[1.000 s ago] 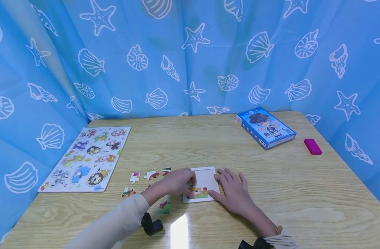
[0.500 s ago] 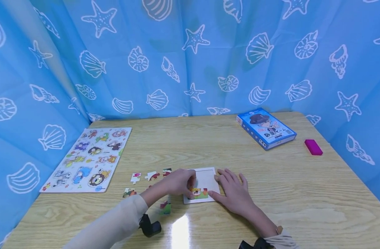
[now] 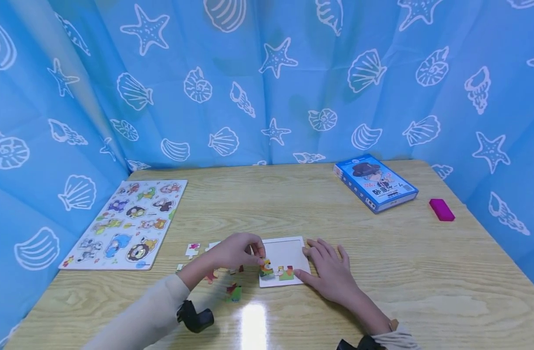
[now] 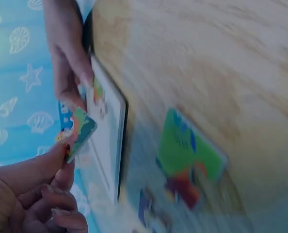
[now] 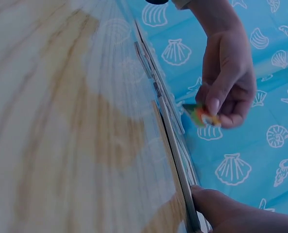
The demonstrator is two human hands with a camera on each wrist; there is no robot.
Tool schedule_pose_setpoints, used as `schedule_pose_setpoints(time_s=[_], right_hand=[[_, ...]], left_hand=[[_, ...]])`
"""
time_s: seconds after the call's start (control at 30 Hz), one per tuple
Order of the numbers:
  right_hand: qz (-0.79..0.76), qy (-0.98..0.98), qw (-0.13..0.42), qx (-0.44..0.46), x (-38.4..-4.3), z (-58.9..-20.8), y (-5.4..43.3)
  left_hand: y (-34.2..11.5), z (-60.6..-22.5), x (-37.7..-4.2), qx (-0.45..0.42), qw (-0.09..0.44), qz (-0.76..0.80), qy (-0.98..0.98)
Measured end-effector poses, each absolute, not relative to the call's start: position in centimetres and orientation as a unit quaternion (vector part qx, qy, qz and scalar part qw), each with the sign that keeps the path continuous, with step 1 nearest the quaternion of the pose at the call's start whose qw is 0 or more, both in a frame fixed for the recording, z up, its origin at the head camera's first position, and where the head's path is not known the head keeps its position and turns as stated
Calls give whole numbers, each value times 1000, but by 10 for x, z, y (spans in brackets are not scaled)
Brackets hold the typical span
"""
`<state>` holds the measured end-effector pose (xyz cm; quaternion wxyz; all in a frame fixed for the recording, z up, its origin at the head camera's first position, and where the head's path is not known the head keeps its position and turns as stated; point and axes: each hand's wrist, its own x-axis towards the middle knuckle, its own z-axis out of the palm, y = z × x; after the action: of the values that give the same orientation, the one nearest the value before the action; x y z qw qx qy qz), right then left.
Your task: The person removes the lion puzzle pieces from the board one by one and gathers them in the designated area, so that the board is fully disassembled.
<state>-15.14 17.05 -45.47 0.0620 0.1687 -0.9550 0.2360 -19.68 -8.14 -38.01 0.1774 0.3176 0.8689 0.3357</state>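
Observation:
My left hand [image 3: 236,250] pinches a jigsaw puzzle piece [image 4: 81,132] between thumb and fingers. That piece, green and orange, is raised over the left side of a small white puzzle tray [image 3: 286,248]. In the tray's lower part lies another puzzle piece [image 3: 286,273] with green and orange-red printing. My right hand [image 3: 330,272] rests along the tray's right side, fingers spread, thumb at the lower right by that piece. Left of the tray lie several loose pieces, among them a green one [image 4: 190,148] and a white one with a pink print [image 3: 192,250].
An animal picture board [image 3: 131,223] lies at the left of the wooden table. At the back right are a blue game box [image 3: 376,182] and a small magenta block [image 3: 442,210]. A blue seashell curtain [image 3: 249,112] hangs behind the table.
The left hand has lifted a puzzle piece from the tray's lower left and drawn it slightly up and left, away from the piece beside it. The right hand stays at the tray.

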Motion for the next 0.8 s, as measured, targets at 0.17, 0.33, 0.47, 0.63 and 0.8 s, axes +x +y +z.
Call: schedule_pose_setpoints(time_s=[0.17,0.33,0.47,0.63,0.8], right_hand=[[245,-952,64,172,-150,-454,170],[247,-951,66,172,-150,-453,171],[248,-951,64,172,-149,-453,171],[250,-950,60,175,-150,-454,170],[248,-950,62,178,-151,-454,172]], left_hand=[[-109,-375,-195,306,177,350,867],[-139,-367,-188,281,181,350,875],[-162,-363,-180,256,193,355,878],[-191,-363,-171,238,212,368,874],[-218,-370,-163,225,230,380,867]])
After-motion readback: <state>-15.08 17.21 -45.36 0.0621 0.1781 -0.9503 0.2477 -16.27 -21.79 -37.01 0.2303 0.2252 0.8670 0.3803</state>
